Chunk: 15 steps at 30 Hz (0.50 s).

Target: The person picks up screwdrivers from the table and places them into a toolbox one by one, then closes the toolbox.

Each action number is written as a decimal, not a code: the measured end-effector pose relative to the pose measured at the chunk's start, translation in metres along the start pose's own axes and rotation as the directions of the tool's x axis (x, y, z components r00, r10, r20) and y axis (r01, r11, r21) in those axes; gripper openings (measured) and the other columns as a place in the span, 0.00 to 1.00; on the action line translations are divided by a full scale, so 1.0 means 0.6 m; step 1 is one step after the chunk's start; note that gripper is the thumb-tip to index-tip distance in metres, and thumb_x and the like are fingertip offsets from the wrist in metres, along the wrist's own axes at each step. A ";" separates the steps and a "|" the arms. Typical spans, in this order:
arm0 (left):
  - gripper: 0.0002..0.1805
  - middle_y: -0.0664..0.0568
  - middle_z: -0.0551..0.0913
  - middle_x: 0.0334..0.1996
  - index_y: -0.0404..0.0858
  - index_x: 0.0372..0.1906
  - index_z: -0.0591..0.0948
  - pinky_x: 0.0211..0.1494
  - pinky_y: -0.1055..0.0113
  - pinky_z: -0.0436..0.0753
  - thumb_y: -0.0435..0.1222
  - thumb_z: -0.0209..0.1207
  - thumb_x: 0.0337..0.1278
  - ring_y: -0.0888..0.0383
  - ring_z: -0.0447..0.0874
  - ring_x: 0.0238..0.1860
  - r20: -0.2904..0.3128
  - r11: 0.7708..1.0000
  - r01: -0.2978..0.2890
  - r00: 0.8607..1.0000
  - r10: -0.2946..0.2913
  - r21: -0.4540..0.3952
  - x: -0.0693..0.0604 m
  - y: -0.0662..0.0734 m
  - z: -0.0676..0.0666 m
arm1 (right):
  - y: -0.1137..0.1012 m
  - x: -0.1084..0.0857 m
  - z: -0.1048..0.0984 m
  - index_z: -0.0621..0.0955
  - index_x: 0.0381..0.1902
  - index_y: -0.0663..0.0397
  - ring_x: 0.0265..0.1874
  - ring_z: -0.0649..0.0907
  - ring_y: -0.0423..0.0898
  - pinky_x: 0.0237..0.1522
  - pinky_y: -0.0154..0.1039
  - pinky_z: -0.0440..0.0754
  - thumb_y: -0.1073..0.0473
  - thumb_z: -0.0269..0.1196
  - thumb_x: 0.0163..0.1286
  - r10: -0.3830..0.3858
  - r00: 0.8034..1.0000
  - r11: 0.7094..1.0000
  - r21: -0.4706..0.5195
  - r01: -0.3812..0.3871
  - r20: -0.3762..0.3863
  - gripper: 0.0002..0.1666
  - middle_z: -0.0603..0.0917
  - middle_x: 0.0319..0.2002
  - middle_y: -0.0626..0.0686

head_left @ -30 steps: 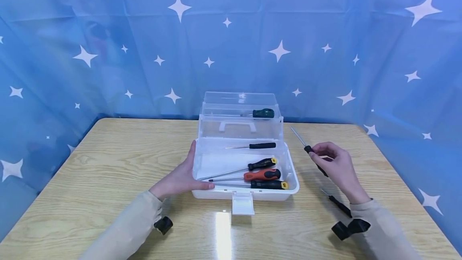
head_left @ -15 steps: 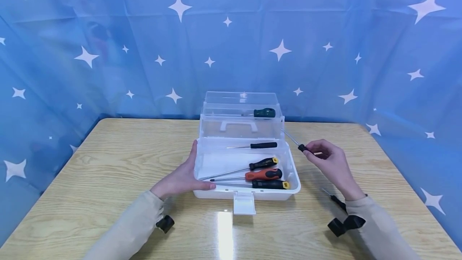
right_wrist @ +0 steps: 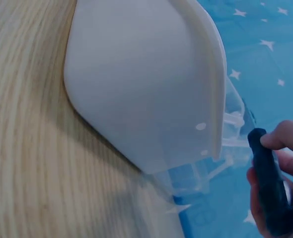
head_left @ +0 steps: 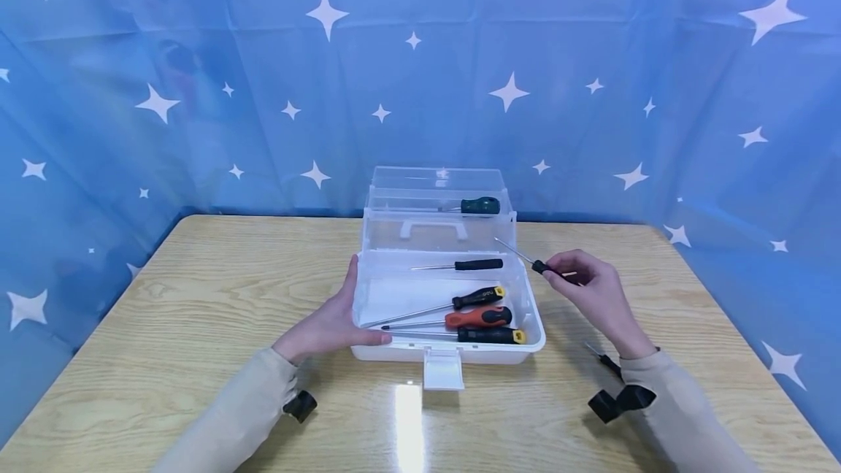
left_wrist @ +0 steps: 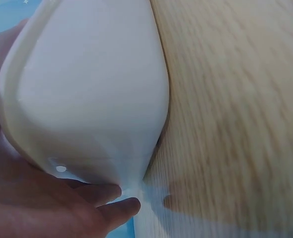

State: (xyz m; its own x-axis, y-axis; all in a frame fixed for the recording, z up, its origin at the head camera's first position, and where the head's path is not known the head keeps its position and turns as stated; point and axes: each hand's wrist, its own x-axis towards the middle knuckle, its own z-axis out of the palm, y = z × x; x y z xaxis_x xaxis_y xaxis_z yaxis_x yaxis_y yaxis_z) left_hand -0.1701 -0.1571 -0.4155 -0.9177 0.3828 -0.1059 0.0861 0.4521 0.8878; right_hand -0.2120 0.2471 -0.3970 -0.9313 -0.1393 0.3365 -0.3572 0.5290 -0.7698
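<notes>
The open white toolbox (head_left: pixel 534 323) has its clear lid tilted back, and several screwdrivers lie in it. My left hand (head_left: pixel 331 320) grips its left end, thumb over the front rim and fingers along the side; in the left wrist view that hand (left_wrist: pixel 42 198) lies against the white wall (left_wrist: pixel 92 89). Just right of the box, my right hand (head_left: pixel 594 294) pinches the black handle of a slim screwdriver (head_left: pixel 539 266), its shaft pointing up-left above the box's right rear part. The right wrist view shows the fingers (right_wrist: pixel 290 136) round this dark handle (right_wrist: pixel 270 186).
Another black screwdriver (head_left: pixel 611 365) lies on the wooden table (head_left: pixel 197 298) beside my right forearm, partly hidden by the sleeve. A green-handled screwdriver (head_left: pixel 481 205) rests in the raised clear lid section. Behind the table hangs a blue curtain (head_left: pixel 420 93) with white stars.
My right hand has moved left toward the toolbox with its screwdriver, whose tip has come from beside the box to above it. The left hand keeps its place.
</notes>
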 end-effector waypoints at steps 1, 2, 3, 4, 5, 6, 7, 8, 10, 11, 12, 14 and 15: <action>0.74 0.37 0.43 0.75 0.45 0.74 0.23 0.67 0.41 0.57 0.47 0.74 0.43 0.39 0.49 0.72 -0.002 1.000 0.000 1.000 0.000 -0.002 0.000 -0.001 0.000 | -0.002 0.001 0.000 0.82 0.44 0.61 0.33 0.82 0.40 0.33 0.29 0.79 0.61 0.64 0.67 -0.003 1.000 1.000 -0.002 0.003 0.003 0.10 0.84 0.38 0.57; 0.74 0.37 0.43 0.75 0.45 0.74 0.22 0.67 0.41 0.57 0.47 0.74 0.43 0.39 0.49 0.72 -0.003 1.000 0.000 1.000 0.000 -0.002 0.000 -0.001 0.000 | -0.003 0.002 0.000 0.82 0.44 0.61 0.33 0.82 0.41 0.33 0.29 0.79 0.61 0.64 0.67 -0.007 1.000 1.000 -0.001 0.007 0.005 0.10 0.84 0.38 0.56; 0.74 0.37 0.44 0.75 0.46 0.74 0.22 0.67 0.41 0.57 0.47 0.74 0.43 0.39 0.49 0.71 -0.004 1.000 0.002 1.000 -0.002 0.000 0.000 -0.002 0.000 | -0.005 0.003 0.000 0.82 0.44 0.60 0.33 0.83 0.41 0.33 0.29 0.79 0.61 0.65 0.67 -0.011 1.000 1.000 0.000 0.011 0.007 0.10 0.84 0.38 0.56; 0.74 0.37 0.44 0.75 0.46 0.74 0.22 0.67 0.41 0.57 0.47 0.74 0.43 0.39 0.50 0.71 -0.004 1.000 0.004 1.000 -0.004 0.002 0.000 -0.002 0.001 | -0.006 0.005 0.000 0.82 0.43 0.60 0.32 0.83 0.41 0.33 0.30 0.79 0.61 0.65 0.67 -0.016 1.000 1.000 0.001 0.016 0.009 0.10 0.84 0.37 0.56; 0.74 0.37 0.44 0.75 0.46 0.74 0.22 0.67 0.42 0.58 0.47 0.74 0.43 0.39 0.50 0.71 -0.005 1.000 0.003 1.000 -0.003 0.001 0.000 -0.003 0.001 | -0.008 0.007 -0.001 0.82 0.43 0.60 0.32 0.82 0.41 0.33 0.30 0.79 0.61 0.65 0.67 -0.023 1.000 1.000 0.000 0.023 0.014 0.10 0.84 0.37 0.56; 0.74 0.36 0.44 0.75 0.46 0.74 0.22 0.67 0.42 0.58 0.47 0.74 0.43 0.39 0.50 0.71 -0.007 1.000 0.005 1.000 -0.005 0.005 -0.001 -0.003 0.001 | -0.010 0.008 -0.001 0.82 0.43 0.60 0.32 0.82 0.41 0.32 0.30 0.79 0.61 0.65 0.67 -0.031 0.999 1.000 0.000 0.031 0.019 0.09 0.84 0.37 0.55; 0.74 0.37 0.44 0.75 0.46 0.74 0.22 0.67 0.42 0.58 0.47 0.74 0.43 0.39 0.50 0.71 -0.006 1.000 0.008 1.000 -0.008 0.004 -0.001 -0.004 0.001 | -0.012 0.010 -0.002 0.82 0.43 0.60 0.31 0.82 0.42 0.32 0.30 0.79 0.61 0.65 0.67 -0.039 0.999 0.999 -0.004 0.039 0.024 0.09 0.84 0.36 0.55; 0.74 0.37 0.44 0.75 0.46 0.74 0.22 0.67 0.42 0.58 0.47 0.74 0.43 0.39 0.50 0.71 -0.006 1.000 0.012 1.000 -0.012 0.011 -0.001 -0.003 0.002 | -0.014 0.012 -0.003 0.82 0.42 0.60 0.30 0.82 0.42 0.31 0.30 0.79 0.62 0.65 0.66 -0.046 0.999 0.999 -0.007 0.046 0.028 0.09 0.84 0.36 0.55; 0.74 0.37 0.44 0.75 0.46 0.74 0.22 0.67 0.42 0.58 0.47 0.74 0.43 0.39 0.50 0.71 -0.005 1.000 0.012 1.000 -0.012 0.013 -0.001 -0.003 0.001 | -0.018 0.017 -0.004 0.82 0.42 0.59 0.29 0.81 0.43 0.30 0.30 0.78 0.63 0.66 0.66 -0.062 0.997 0.998 -0.025 0.063 0.039 0.08 0.84 0.36 0.55; 0.74 0.36 0.44 0.75 0.46 0.74 0.22 0.67 0.42 0.58 0.47 0.74 0.43 0.38 0.50 0.71 -0.004 1.000 0.009 1.000 -0.009 0.011 -0.001 -0.002 0.001 | -0.020 0.019 -0.005 0.82 0.42 0.59 0.29 0.81 0.43 0.30 0.30 0.78 0.63 0.66 0.66 -0.068 0.997 0.997 -0.042 0.070 0.045 0.08 0.84 0.36 0.54; 0.74 0.36 0.44 0.75 0.45 0.74 0.22 0.67 0.42 0.57 0.47 0.74 0.43 0.38 0.50 0.71 -0.003 1.000 0.010 1.000 -0.010 0.012 -0.001 -0.002 0.001 | -0.022 0.022 -0.005 0.82 0.42 0.59 0.29 0.81 0.43 0.29 0.31 0.77 0.63 0.66 0.66 -0.072 0.996 0.996 -0.055 0.075 0.051 0.08 0.84 0.36 0.54; 0.74 0.36 0.44 0.75 0.45 0.74 0.22 0.67 0.41 0.57 0.47 0.74 0.43 0.38 0.49 0.71 0.003 1.000 0.002 1.000 -0.002 0.004 0.000 -0.001 0.000 | -0.026 0.027 -0.005 0.82 0.42 0.58 0.29 0.80 0.44 0.29 0.31 0.77 0.64 0.66 0.65 -0.079 0.995 0.994 -0.075 0.084 0.066 0.08 0.84 0.37 0.54; 0.74 0.37 0.44 0.75 0.45 0.74 0.22 0.67 0.41 0.56 0.47 0.74 0.44 0.39 0.49 0.71 0.007 1.000 -0.003 1.000 0.003 -0.004 0.000 0.000 -0.001 | -0.028 0.029 -0.004 0.82 0.43 0.59 0.29 0.80 0.45 0.28 0.31 0.77 0.64 0.66 0.65 -0.085 0.994 0.992 -0.085 0.091 0.074 0.08 0.84 0.37 0.54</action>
State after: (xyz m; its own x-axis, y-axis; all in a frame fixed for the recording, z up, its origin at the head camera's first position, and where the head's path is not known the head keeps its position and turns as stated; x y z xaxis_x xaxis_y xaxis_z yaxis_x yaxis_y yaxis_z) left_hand -0.1705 -0.1575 -0.4155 -0.9148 0.3897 -0.1061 0.0873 0.4475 0.8900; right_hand -0.2221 0.2379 -0.3769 -0.9003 -0.2456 0.3593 -0.4333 0.5837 -0.6867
